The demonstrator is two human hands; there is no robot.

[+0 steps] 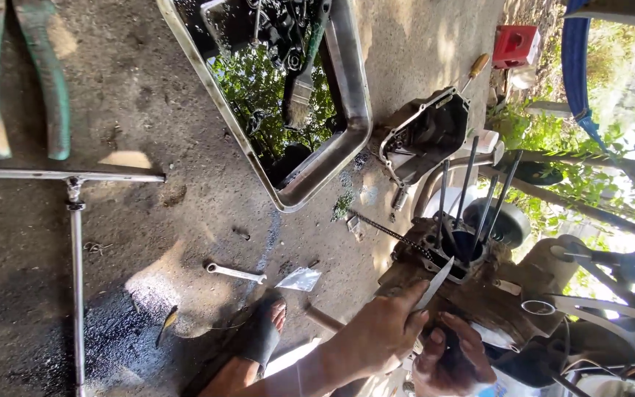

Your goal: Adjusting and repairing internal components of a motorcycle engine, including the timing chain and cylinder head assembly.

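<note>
While the left hand (380, 334) pinches a thin blade (435, 283) between thumb and fingers, its tip is angled onto the rim of the crankcase (446, 254), a position suited to scraping that mating face. The right hand (450, 360), fingers curled shut around something dark below the case that cannot be identified, seems to steady the work. Four long studs (472, 184) rise from the case, and a chain (387, 229) runs out of it toward the ground. A removed cover (428, 136) lies just beside it. A metal tray (347, 81) of dark liquid holds a brush (303, 81) and submerged parts. A T-wrench (75, 220), pliers (20, 73) and a spanner (237, 273) lie well apart on the oily concrete, near a sandalled foot (262, 331).
</note>
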